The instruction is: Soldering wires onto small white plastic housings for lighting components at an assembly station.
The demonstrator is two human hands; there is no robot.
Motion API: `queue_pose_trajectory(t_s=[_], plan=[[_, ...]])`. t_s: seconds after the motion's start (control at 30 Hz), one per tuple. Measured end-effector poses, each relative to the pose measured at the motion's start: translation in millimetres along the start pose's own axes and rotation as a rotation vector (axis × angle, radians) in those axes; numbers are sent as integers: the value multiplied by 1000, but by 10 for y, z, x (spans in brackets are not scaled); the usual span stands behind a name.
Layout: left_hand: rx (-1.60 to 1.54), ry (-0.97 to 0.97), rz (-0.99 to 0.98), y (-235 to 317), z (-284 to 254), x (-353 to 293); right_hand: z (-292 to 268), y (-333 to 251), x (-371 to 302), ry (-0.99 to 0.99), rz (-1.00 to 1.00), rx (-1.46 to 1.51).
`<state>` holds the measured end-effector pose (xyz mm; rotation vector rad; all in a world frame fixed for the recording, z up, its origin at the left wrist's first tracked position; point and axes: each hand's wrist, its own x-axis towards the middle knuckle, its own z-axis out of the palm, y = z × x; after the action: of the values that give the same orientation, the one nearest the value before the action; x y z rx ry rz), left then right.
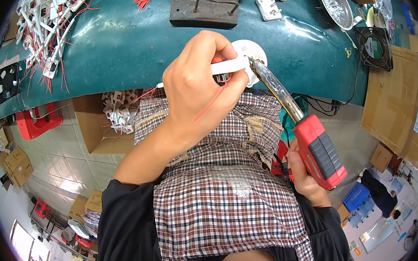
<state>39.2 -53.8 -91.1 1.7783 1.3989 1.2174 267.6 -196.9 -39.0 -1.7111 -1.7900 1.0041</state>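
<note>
My left hand [200, 77] is closed on a white plastic part [227, 66], holding it above the front edge of the table. A thin red wire [210, 102] lies across that hand, and more red wire trails out behind it. My right hand [304, 172] grips a red and black soldering gun [318, 151]. Its long metal barrel [280, 91] slants up to the left, and the tip meets the end of the white part. Just behind the tip is a round white piece [256, 50]; whether it is joined to the part is hidden.
White housings with red wires [49, 37] are heaped on the green table [128, 43] at the far left. A dark metal block [203, 13], a white plug piece [269, 9], a round metal dish [336, 5] and a small black fan [373, 48] stand toward the back and right.
</note>
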Motion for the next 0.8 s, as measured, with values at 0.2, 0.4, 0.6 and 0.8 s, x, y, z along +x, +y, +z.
queue_pose_trajectory(t_s=[0.2,0.4,0.6,0.8], plan=[[-16,-9,0,-8,0,11,-69,-45,-70,1,72,-16],[-11,-16,-5,-1,-4,22,-71,-61,-52,26,68,9],[-6,-18,-9,10,-10,25,-55,-30,-48,20,44,2],[-10,-18,-8,3,3,21,-13,-17,-48,-13,106,22]])
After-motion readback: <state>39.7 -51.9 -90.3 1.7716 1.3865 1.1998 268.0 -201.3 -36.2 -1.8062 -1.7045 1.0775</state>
